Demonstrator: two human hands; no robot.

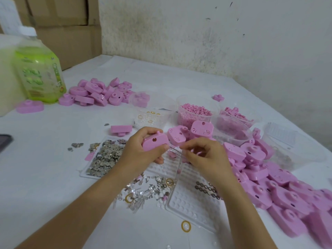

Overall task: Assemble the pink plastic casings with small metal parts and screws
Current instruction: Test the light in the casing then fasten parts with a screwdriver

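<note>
My left hand [142, 150] grips a pink plastic casing [154, 143] with a round hole in its face, held above the clear trays at the table's middle. My right hand [203, 155] pinches thin metal tweezers [175, 150] whose tips point left at the casing's right edge. Whether the tweezers hold a part I cannot tell. A clear tray [86, 172] of small silver metal parts [106, 157] lies left of my left hand. Loose screws and brass rings [152, 189] are scattered below my hands.
A big heap of pink casings [280, 184] fills the right side; another pile [97, 92] sits at the far left by a green bottle [38, 69]. Tubs of pink pellets [195, 112] and small pink parts [233, 126] stand behind. A dimpled clear tray [190, 203] lies under my right forearm.
</note>
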